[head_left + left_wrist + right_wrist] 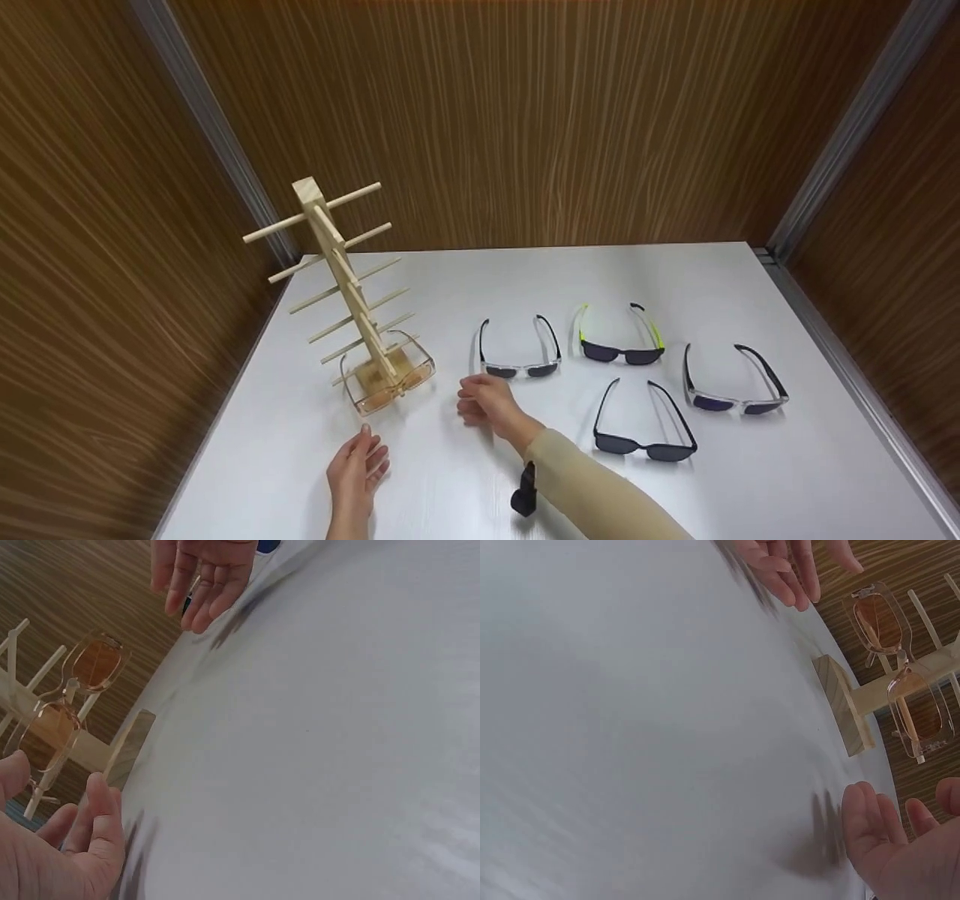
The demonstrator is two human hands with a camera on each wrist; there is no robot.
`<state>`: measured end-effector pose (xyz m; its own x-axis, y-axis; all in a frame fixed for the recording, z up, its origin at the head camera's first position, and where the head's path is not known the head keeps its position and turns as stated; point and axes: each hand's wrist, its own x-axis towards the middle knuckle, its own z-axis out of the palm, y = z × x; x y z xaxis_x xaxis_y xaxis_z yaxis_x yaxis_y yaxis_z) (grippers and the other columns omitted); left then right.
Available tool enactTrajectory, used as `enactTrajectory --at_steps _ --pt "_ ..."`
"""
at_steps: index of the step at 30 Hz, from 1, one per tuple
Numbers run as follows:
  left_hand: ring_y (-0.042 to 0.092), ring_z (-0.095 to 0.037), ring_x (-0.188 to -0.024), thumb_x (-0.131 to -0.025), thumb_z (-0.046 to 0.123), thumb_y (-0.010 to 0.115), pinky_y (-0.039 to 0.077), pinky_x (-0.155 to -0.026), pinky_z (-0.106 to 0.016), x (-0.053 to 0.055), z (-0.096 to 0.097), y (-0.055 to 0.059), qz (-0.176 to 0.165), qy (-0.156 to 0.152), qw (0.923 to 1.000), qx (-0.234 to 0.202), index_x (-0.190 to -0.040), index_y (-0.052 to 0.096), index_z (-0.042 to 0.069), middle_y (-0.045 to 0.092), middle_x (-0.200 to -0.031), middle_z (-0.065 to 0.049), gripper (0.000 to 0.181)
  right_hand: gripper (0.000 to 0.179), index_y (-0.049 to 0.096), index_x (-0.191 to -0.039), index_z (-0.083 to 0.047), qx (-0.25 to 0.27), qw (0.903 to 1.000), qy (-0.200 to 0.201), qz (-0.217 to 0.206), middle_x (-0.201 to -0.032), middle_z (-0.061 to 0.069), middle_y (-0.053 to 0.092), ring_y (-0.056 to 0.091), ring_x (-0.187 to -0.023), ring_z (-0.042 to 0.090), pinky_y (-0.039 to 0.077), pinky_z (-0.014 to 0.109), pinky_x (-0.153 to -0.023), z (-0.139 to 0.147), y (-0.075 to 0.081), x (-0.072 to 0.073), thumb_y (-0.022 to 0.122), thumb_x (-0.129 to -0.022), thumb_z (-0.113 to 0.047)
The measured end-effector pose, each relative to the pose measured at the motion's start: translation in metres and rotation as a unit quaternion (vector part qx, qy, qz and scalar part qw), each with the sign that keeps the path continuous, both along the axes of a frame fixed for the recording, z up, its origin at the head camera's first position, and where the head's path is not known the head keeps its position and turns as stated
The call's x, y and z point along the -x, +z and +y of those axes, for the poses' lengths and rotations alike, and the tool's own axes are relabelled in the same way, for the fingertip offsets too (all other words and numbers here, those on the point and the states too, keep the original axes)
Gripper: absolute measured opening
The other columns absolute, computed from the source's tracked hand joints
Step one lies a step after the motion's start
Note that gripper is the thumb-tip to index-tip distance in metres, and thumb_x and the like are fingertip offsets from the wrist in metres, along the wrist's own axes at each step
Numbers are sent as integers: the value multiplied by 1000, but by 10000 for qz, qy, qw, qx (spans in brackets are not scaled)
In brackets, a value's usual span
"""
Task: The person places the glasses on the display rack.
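Note:
On the left of the table stands a wooden display rack [349, 281] with several pairs of pegs. Clear-framed glasses with orange lenses [418, 375] hang on its lowest pegs, just above the base [131, 748]. My left hand [354, 469] is in front of the rack, fingers loosely bent and holding nothing. To the right of the rack, my right hand [491, 405] hovers with relaxed fingers, also holding nothing. Both hands are apart from the glasses. Just beyond the right hand lie clear-framed sunglasses with black temples [541, 370].
Further right on the white table [465, 495] are sunglasses with yellow-green temples [641, 356], black sunglasses [670, 452] and another clear-framed pair [761, 407]. All have their temples unfolded. Wood-grain panels [510, 127] enclose the back and sides.

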<state>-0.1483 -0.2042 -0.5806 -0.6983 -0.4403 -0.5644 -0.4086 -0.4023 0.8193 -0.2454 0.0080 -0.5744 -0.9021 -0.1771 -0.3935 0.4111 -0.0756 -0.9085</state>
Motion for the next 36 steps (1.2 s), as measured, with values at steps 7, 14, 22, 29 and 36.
enactTrajectory --at_steps 7,14,22,29,36 --pt "59 -24 -101 -89 41 61 51 -81 -36 0 8 -6 -34 -207 9994 -277 -134 40 1 55 -120 -16 64 33 53 -118 5 73 9999 104 -16 -110 25 60 65 -86 35 54 42 -71 13 4 -6 55 -92 -14" --pt "61 -25 -98 -90 36 60 51 -81 -38 -2 18 -6 334 -369 9980 -401 -134 39 -2 58 -115 -17 62 35 52 -121 4 316 9994 78 -141 -107 19 62 66 -83 29 54 41 -71 22 0 -9 57 -89 -11" --pt "60 -25 -100 -90 37 60 51 -82 -38 4 27 -1 310 -591 9965 -512 -135 39 0 56 -121 -18 61 32 52 -119 3 470 9989 86 -25 -107 19 61 65 -88 31 54 41 -73 36 4 -14 56 -91 -12" --pt "60 -26 -102 -92 34 59 51 -83 -38 7 35 1 546 -825 9938 -505 -135 39 -1 54 -124 -20 59 34 53 -120 3 500 9983 179 221 -110 20 60 64 -93 32 54 38 -74 47 12 -20 58 -92 -15" --pt "60 -25 -101 -91 34 60 52 -81 -37 12 44 4 563 -1064 9918 -418 -132 43 1 57 -122 -18 56 35 52 -120 4 531 9974 134 471 -112 21 58 64 -93 28 54 37 -75 60 18 -24 57 -93 -17"
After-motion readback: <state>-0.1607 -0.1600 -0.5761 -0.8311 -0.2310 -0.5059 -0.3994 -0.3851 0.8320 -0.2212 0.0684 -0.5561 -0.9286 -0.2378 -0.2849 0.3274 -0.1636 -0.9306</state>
